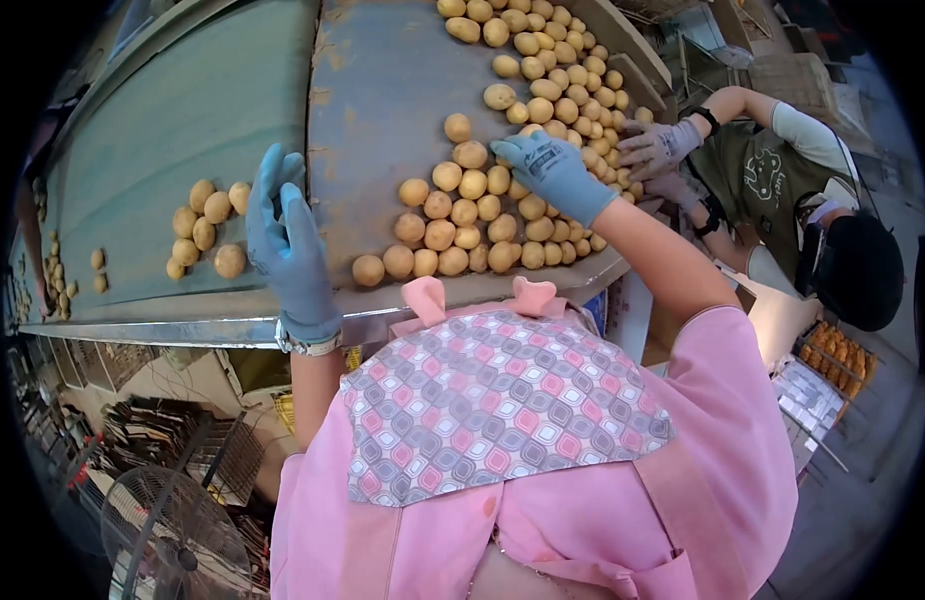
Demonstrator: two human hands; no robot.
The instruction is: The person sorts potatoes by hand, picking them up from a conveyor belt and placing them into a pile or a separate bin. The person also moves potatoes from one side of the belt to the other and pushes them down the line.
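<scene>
My left hand (285,240), in a blue-grey glove, is raised at the divider beside the green belt (253,90). Its fingers point up, apart from the thumb, with nothing seen between them. A small group of yellow-brown potatoes (218,207) lies on the belt just left of it. My right hand (558,175), gloved alike, reaches palm down over a crowd of potatoes (468,212) on the grey-blue sorting table (383,110). Its outstretched fingers touch or hover just above them; the undersides are hidden.
Across the right rim, a co-worker's gloved hands (663,150) are at the same potatoes. More potatoes (58,275) lie at the belt's far left, near another person's arm. A metal edge (183,330) runs along the front. A fan (173,535) stands below left.
</scene>
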